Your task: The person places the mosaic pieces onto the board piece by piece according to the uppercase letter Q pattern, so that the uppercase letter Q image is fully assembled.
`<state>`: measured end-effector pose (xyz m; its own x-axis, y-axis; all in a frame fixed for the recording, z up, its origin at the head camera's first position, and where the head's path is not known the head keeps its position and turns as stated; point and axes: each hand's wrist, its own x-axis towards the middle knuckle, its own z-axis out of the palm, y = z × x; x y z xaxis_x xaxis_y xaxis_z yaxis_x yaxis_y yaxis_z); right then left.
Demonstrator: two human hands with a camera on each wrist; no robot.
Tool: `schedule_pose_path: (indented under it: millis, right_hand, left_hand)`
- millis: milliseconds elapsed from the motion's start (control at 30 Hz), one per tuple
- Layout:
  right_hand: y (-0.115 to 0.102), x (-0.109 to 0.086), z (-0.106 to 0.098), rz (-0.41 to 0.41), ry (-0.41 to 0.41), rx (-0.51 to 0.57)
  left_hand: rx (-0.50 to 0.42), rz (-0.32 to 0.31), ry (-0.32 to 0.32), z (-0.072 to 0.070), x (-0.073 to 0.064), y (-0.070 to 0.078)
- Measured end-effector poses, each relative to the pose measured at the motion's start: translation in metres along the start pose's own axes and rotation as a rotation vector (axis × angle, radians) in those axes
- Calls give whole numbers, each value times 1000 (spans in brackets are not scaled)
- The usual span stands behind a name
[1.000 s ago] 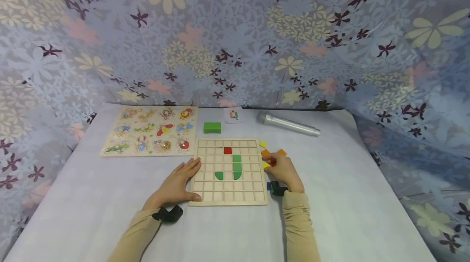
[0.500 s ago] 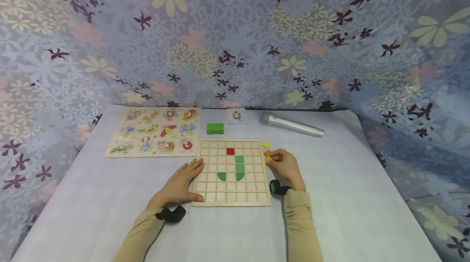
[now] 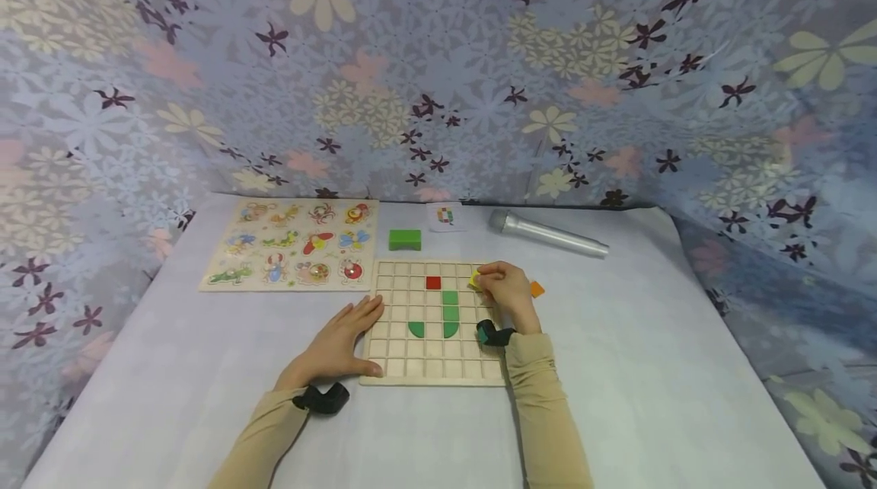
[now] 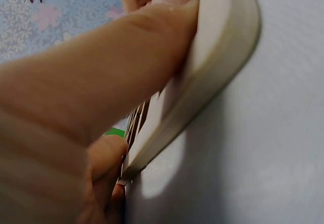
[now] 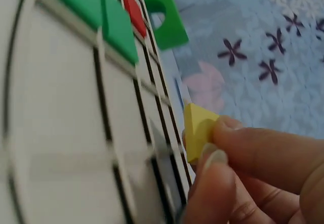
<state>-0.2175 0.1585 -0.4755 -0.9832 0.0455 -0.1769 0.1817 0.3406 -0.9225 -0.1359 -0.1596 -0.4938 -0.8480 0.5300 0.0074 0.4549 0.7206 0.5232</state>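
A wooden grid board lies on the table, holding a red square, two green squares and two green quarter circles. My left hand rests at the board's left edge with fingers spread; in the left wrist view its thumb lies on the rim. Over the board's upper right columns, my right hand pinches a yellow triangle piece between thumb and fingers. In the right wrist view the piece is held up on edge beside the grid. The hand and wrist cover part of the board's right side.
An orange piece lies right of my right hand. Behind the board are a green arch block, a pattern card and a silver microphone. An insect puzzle board lies at the back left.
My right hand has taken up the yellow triangle from among the loose pieces right of the board and moved left over the grid. The left hand stays on the board's edge.
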Motion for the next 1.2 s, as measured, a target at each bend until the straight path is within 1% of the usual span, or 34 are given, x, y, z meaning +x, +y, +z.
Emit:
schedule_pose_path:
  millis: [167, 267, 367, 433, 500, 600, 767, 833, 1000, 1100, 1200]
  right_hand:
    - [-8, 8, 13, -38, -9, -28]
    - [-11, 11, 20, -74, -13, -41]
    - [-10, 11, 25, -114, -4, -124]
    - [-9, 10, 29, -148, -1, -178]
    - [-9, 8, 32, -186, -4, -230]
    - [-9, 6, 36, -219, -35, -267]
    - [-7, 5, 39, -209, -113, -336]
    - [-8, 5, 40, -206, -127, -349]
    - [-9, 5, 35, -232, -134, -341]
    - [-8, 7, 22, -242, -85, -301]
    - [-3, 9, 5, -199, -17, -243]
  left_hand:
    - [-16, 9, 19, 1, -1, -1]
    - [2, 19, 45, 1, -1, -2]
    - [5, 17, 39, 2, 0, -2]
    - [-12, 6, 23, 2, 0, -2]
    - [-7, -4, 10, 2, 1, -2]
    - [6, -14, 7, 3, 1, -3]
    - [10, -26, 5, 4, 0, -3]
    - [6, -29, 5, 4, 0, -4]
    - [3, -28, 10, 2, -1, -1]
    - [1, -24, 12, 1, 0, 1]
    - [11, -20, 12, 0, 0, 1]
